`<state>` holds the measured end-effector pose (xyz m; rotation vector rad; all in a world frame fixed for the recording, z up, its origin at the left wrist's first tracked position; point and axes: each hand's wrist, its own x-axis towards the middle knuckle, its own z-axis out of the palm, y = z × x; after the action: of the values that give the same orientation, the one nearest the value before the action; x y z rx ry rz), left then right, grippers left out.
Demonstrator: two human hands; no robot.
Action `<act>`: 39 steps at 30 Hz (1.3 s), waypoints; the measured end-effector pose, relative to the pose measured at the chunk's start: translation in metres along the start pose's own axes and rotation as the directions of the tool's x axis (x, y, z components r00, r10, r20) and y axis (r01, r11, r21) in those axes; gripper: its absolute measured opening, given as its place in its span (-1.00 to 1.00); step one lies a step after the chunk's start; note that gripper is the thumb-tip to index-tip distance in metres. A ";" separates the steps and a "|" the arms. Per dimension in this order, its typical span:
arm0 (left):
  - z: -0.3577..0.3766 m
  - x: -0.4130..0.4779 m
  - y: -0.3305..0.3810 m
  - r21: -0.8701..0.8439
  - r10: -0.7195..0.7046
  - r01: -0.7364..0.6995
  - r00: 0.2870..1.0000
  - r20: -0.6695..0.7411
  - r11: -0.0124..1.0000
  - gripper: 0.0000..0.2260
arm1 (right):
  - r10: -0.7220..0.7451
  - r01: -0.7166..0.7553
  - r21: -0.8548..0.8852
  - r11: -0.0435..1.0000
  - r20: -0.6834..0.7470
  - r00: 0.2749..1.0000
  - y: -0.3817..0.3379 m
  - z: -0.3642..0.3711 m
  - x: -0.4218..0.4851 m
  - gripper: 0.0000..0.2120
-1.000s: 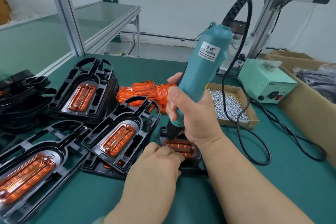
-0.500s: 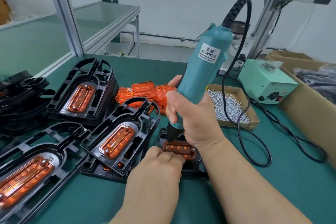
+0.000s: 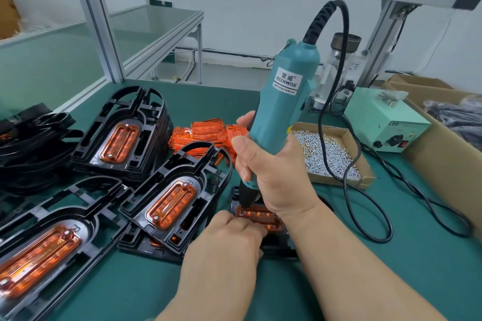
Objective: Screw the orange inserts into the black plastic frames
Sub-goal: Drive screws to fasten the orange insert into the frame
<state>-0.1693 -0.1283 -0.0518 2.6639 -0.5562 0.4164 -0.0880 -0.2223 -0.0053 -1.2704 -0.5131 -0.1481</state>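
Lower centre: right grip (image 3: 276,177) wraps the screwdriver (image 3: 284,101) upright, bit on the orange insert (image 3: 263,216); left grip (image 3: 224,245) curls onto it, steadying insert in black frame (image 3: 276,246).

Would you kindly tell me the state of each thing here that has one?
Orange insert: seated in black frame.
Electric screwdriver: upright, bit down on the insert.
Right hand: grips the screwdriver.
Left hand: fingers curled, steadying the insert.
Screw box: open, holding screws.
Finished frames: inserts fitted.
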 end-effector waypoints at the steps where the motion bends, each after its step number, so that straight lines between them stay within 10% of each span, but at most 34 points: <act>1: -0.001 0.000 0.000 -0.003 -0.002 0.002 1.000 0.009 1.000 -0.62 | -0.006 0.006 -0.008 1.000 -0.003 1.000 0.000 0.000 -0.001 -0.87; 39: -0.014 0.017 -0.002 0.072 -0.110 0.093 0.953 0.284 0.993 -0.65 | 0.021 -0.021 0.005 1.000 -0.310 0.950 -0.029 0.005 0.015 -0.88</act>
<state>-0.1564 -0.1257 -0.0343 2.8132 -0.4930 0.0133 -0.0875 -0.2236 0.0283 -1.2225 -0.2278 -0.3243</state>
